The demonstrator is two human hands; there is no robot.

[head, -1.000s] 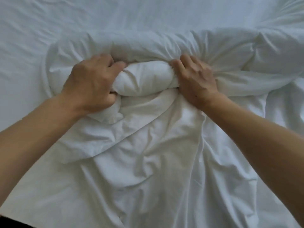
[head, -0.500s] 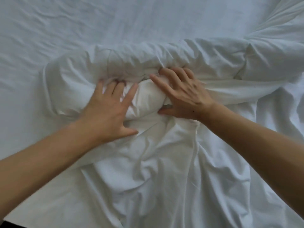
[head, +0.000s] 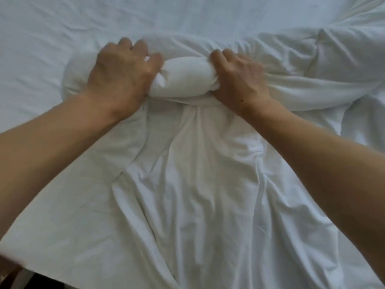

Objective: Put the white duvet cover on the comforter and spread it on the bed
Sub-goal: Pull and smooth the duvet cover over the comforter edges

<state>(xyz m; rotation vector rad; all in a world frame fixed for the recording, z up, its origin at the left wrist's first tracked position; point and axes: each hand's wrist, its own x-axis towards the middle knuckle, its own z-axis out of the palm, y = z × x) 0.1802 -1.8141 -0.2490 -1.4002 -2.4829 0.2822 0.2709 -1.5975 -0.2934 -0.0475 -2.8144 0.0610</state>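
A thick white roll of comforter and duvet cover (head: pixel 185 78) lies across the bed, running from centre left to the far right. My left hand (head: pixel 120 76) grips the roll at its left end, fingers curled over it. My right hand (head: pixel 239 80) clutches the roll just to the right, fingers dug into the fabric. Loose, wrinkled duvet cover fabric (head: pixel 198 195) trails from the roll toward me. The layers inside the roll are hidden.
The white bed sheet (head: pixel 62 28) stretches behind and to the left of the roll. The near edge of the bed (head: pixel 41 274) shows at bottom left, with dark floor beneath. A bunched fold (head: pixel 343 49) rises at the upper right.
My hands were shut on the roll, then lay flat with fingers spread on it, and now both are shut on it again. The roll has moved a little farther from me.
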